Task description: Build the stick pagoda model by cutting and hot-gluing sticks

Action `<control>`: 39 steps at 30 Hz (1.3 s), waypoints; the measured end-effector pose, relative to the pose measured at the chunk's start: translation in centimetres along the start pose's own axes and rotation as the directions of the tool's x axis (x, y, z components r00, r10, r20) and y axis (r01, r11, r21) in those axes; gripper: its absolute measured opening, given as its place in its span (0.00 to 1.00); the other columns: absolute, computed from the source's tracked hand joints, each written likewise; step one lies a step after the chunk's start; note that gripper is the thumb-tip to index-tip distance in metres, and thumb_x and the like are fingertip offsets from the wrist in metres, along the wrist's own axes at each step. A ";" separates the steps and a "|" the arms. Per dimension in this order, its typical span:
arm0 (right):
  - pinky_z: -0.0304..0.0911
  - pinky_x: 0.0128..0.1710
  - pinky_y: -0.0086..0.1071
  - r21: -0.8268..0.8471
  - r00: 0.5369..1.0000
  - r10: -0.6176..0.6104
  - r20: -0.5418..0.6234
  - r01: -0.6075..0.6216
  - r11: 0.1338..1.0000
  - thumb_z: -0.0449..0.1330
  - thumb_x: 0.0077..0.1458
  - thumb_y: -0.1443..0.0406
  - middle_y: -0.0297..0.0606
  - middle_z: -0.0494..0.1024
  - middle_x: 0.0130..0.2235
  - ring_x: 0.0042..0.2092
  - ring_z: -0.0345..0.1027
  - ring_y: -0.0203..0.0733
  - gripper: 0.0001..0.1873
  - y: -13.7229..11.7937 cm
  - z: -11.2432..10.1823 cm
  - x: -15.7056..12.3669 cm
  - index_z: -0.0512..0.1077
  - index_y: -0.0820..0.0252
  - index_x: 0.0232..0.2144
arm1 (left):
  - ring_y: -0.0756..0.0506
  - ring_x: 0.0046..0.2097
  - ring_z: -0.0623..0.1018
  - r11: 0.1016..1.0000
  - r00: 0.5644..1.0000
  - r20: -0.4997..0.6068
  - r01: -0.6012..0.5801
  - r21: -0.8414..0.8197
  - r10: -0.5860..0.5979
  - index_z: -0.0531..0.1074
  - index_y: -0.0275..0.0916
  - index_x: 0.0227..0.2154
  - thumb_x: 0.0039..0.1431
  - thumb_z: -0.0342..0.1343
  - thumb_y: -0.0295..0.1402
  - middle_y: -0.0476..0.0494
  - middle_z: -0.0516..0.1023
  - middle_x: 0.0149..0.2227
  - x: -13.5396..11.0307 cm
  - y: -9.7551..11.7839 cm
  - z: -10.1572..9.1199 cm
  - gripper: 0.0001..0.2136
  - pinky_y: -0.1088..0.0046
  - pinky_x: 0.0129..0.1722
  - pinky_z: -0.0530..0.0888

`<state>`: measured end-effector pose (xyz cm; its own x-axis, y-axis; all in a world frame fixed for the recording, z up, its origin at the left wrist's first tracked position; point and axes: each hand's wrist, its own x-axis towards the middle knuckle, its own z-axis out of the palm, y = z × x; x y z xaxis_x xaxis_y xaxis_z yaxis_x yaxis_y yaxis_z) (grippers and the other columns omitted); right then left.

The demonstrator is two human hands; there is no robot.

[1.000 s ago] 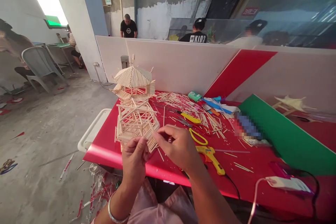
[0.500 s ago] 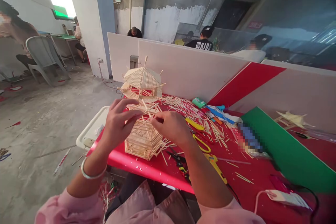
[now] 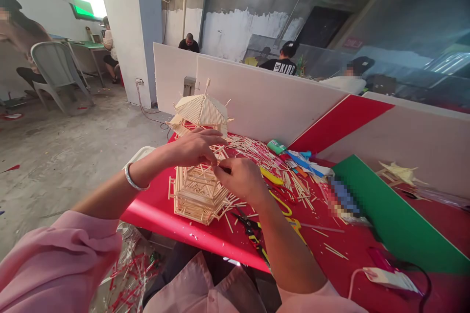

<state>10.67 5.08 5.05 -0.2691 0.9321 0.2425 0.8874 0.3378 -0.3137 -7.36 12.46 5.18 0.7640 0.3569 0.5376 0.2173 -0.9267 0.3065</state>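
A many-sided model built of thin wooden sticks (image 3: 198,200) stands on the red-covered table, close to the front edge. My left hand (image 3: 194,149) reaches across its top from the left, palm down, with the outer fingers stretched and the index finger bent toward my right fingertips. My right hand (image 3: 240,176) comes in from the right with thumb and index finger pinched at the model's upper edge. Whatever lies between the fingertips is too small or covered to make out. Directly behind rises a roofed stick pavilion (image 3: 201,110), its lower part partly covered by my left hand.
Loose sticks (image 3: 253,151) lie scattered behind and to the right. Black-handled pliers (image 3: 251,227), yellow-handled scissors (image 3: 282,203) and a yellow glue gun (image 3: 296,227) lie beside my right forearm. A green board (image 3: 396,220) leans at right. White panels (image 3: 257,93) border the back; people sit beyond.
My left hand has swung rightward over the model's top, from raised and pinching to lying flatter across it. My right hand stays nearly in place. The view has shifted slightly.
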 end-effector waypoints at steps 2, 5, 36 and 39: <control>0.43 0.22 0.31 0.042 1.000 -0.007 0.028 0.006 0.999 0.56 0.57 0.58 0.32 0.66 0.17 0.20 0.55 0.32 0.19 0.2 -0.2 -0.2 0.73 0.56 0.17 | 0.38 0.57 0.72 1.000 1.000 0.002 -0.002 0.002 0.002 0.81 0.51 0.23 0.46 0.64 0.18 0.48 0.79 0.49 0.1 -0.2 0.1 0.15 0.55 0.57 0.66; 0.43 0.22 0.31 0.113 0.997 -0.048 0.065 0.040 0.993 0.55 0.58 0.59 0.31 0.65 0.17 0.21 0.52 0.31 0.21 0.7 -0.5 -0.6 0.70 0.58 0.15 | 0.37 0.59 0.70 0.998 0.998 0.067 0.002 0.062 -0.007 0.81 0.51 0.25 0.49 0.62 0.19 0.47 0.78 0.51 0.1 -0.4 0.1 0.14 0.54 0.58 0.64; 0.62 0.38 0.36 -0.162 0.631 0.770 0.095 -0.753 0.637 0.59 0.50 0.63 0.50 0.80 0.44 0.47 0.73 0.55 0.16 22.8 4.4 -18.3 0.76 0.62 0.41 | 0.52 0.33 0.73 0.894 0.858 -0.385 0.169 -0.415 -0.341 0.78 0.38 0.31 0.54 0.64 0.34 0.49 0.77 0.29 -0.5 2.7 -0.5 0.05 0.73 0.31 0.70; 0.62 0.33 0.36 -0.139 0.612 0.779 0.135 -0.767 0.627 0.60 0.47 0.62 0.49 0.81 0.38 0.42 0.75 0.55 0.11 24.4 5.7 -17.8 0.75 0.59 0.35 | 0.50 0.29 0.74 0.821 0.835 -0.325 0.233 -0.522 -0.444 0.78 0.37 0.27 0.49 0.67 0.36 0.45 0.77 0.27 -0.3 3.0 -0.1 0.08 0.72 0.27 0.71</control>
<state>34.97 -2.47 -12.18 0.4760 0.8514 -0.2204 0.8145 -0.5213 -0.2546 -6.96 9.59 6.00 0.3440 0.7473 0.5684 0.0394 -0.6164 0.7865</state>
